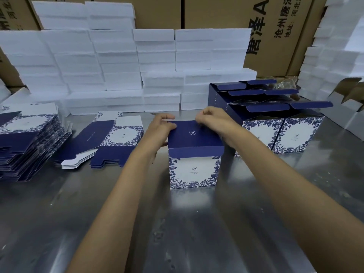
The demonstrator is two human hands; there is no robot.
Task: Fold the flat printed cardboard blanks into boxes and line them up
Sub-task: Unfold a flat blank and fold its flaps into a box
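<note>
A folded box (pixel 194 170) with a navy lid and blue floral sides stands upright on the metal table (pixel 118 213) in the middle. My left hand (pixel 161 128) grips the lid's far left corner, thumb on top. My right hand (pixel 213 120) is curled over the lid's far right edge and pinches it. Right of it, several folded boxes (pixel 281 133) stand in rows with their navy lids open. A few flat blanks (pixel 112 140) lie left of the box. A tall stack of flat blanks (pixel 27 146) sits at the far left.
White foam blocks (pixel 118 66) are piled along the back and at the right side (pixel 334 62). Brown cartons (pixel 275 26) stand behind them. An open brown carton (pixel 352 91) is at the right edge. Bare metal table lies in front of the box.
</note>
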